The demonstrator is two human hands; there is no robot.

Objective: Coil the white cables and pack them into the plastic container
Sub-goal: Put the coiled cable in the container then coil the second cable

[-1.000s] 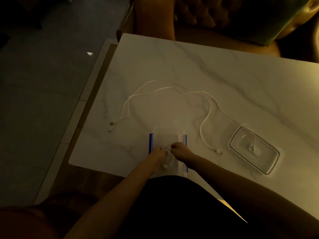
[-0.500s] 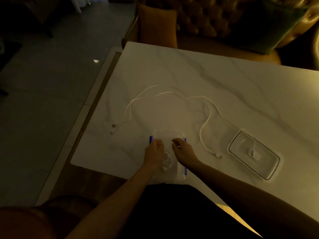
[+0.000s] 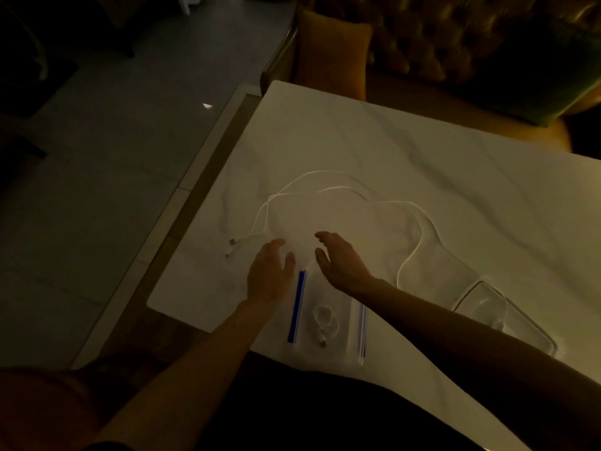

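A clear plastic container (image 3: 356, 323) with blue side clips sits at the table's near edge, and a small coiled white cable (image 3: 326, 320) lies inside it. Long loose white cables (image 3: 328, 190) sprawl over the marble table beyond it, their plugs (image 3: 232, 247) lying at the left. My left hand (image 3: 268, 271) hovers just left of the container, fingers relaxed, holding nothing. My right hand (image 3: 340, 262) hovers above the container's far end, fingers spread and empty.
The clear lid (image 3: 502, 315) lies on the table at the right, with one cable end resting on it. The white marble table (image 3: 455, 196) has its left edge near the plugs. An upholstered sofa with an orange cushion (image 3: 331, 50) stands behind.
Both hands have let go of the small coil, left it in the container and moved forward toward the loose cables. The camera view has shifted.
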